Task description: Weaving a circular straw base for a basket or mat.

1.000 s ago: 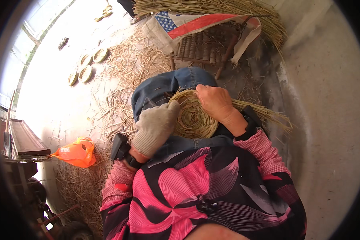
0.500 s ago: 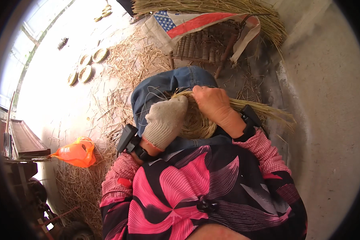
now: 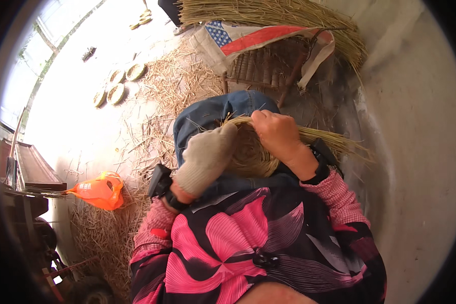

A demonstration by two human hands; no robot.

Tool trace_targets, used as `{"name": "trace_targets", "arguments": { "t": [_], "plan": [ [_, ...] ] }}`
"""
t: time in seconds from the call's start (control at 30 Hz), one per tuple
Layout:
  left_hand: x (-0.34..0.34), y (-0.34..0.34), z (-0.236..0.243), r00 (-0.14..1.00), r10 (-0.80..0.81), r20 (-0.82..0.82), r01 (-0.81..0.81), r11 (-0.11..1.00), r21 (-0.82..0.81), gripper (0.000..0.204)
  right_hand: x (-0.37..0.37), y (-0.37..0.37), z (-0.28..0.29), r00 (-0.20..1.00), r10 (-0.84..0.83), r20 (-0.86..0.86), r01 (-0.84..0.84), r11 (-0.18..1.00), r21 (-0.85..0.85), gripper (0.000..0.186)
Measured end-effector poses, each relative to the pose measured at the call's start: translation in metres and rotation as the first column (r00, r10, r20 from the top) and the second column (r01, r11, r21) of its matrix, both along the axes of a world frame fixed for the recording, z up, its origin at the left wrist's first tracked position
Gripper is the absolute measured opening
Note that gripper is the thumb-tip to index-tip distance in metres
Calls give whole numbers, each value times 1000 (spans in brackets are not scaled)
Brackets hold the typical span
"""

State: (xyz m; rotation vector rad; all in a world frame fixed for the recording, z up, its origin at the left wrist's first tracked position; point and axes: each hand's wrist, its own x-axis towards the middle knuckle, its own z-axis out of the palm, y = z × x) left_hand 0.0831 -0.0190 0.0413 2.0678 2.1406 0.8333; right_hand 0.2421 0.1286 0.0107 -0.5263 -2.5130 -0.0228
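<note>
A round coil of woven straw (image 3: 253,161) rests on my lap over blue denim (image 3: 197,112). My left hand (image 3: 206,157), in a pale knitted glove, is curled at the coil's left edge, partly covering it. My bare right hand (image 3: 276,134) is closed on the straw bundle (image 3: 329,139) along the coil's top edge, with loose stalks trailing out to the right. The fingertips of my left hand are hidden against the straw. Black devices sit on both wrists.
Ahead are a slatted wooden seat (image 3: 258,66), a striped sack (image 3: 258,38) and long straw (image 3: 273,11). Several shallow straw baskets (image 3: 115,93), scattered straw, an orange bag (image 3: 99,191) and a wheeled cart (image 3: 35,177) lie leftward. Another person's dark leg (image 3: 169,12) is at the top.
My left hand has moved right onto the coil since the earliest frame, covering more of it. My right hand stays on the bundle, with small movement. The view has shifted slightly.
</note>
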Motion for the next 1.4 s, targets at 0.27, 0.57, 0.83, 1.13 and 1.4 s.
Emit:
{"name": "trace_targets", "arguments": {
  "t": [0.27,0.57,0.83,1.13,1.4],
  "plan": [
    [-117,-90,1,289,183,940,-456,889,-33,51,40,29,24,972,154,-180,-109,966,236,16],
    [-106,-94,-23,354,141,924,-271,962,-43,34,28,27,13,968,207,-139,-179,965,190,14],
    [-191,-163,-99,-138,526,839,-751,497,-435,35,34,29,3,980,120,-156,-105,989,105,14],
    [-74,-28,-45,591,-190,784,50,979,199,53,15,24,16,957,261,-127,-234,953,193,14],
    [-46,10,5,540,3,842,198,971,-131,19,19,26,11,986,151,-75,-141,982,124,15]
  ]
}}
